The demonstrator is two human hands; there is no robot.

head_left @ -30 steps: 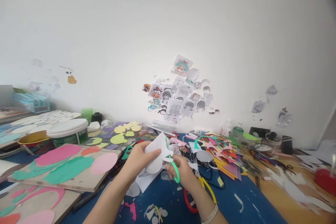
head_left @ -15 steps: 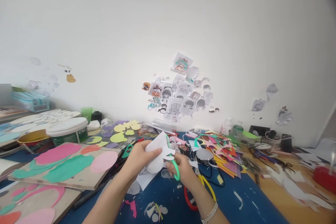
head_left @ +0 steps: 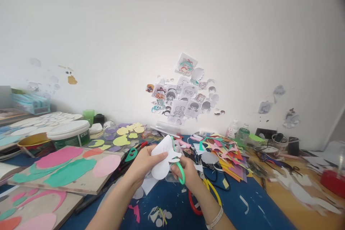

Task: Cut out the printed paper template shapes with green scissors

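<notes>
A white paper piece [head_left: 161, 167] with faint lines is pinched by my left hand [head_left: 145, 160], thumb on top. My right hand [head_left: 187, 172] is closed around green-handled scissors [head_left: 182, 174], whose blades lie at the paper's right edge. A narrow strip of the paper sticks out beside the blades. Below the hands, white paper scraps [head_left: 159, 217] and a pink scrap [head_left: 134, 212] lie on the blue mat [head_left: 229, 212]. Scissors with red and yellow handles [head_left: 194, 203] lie partly behind my right wrist.
Boards with coloured paper shapes [head_left: 67, 169] stand at left, near a white-lidded tub [head_left: 68, 129]. A pile of coloured paper [head_left: 229, 154] lies at right, bottles [head_left: 244, 133] behind it. White offcuts [head_left: 304, 190] cover part of the wooden tabletop [head_left: 285, 205]. Drawings [head_left: 185, 97] hang on the wall.
The paper has shifted and turned slightly in my left hand, moving a little to the right. The scissors stay at its right edge, with little other movement.
</notes>
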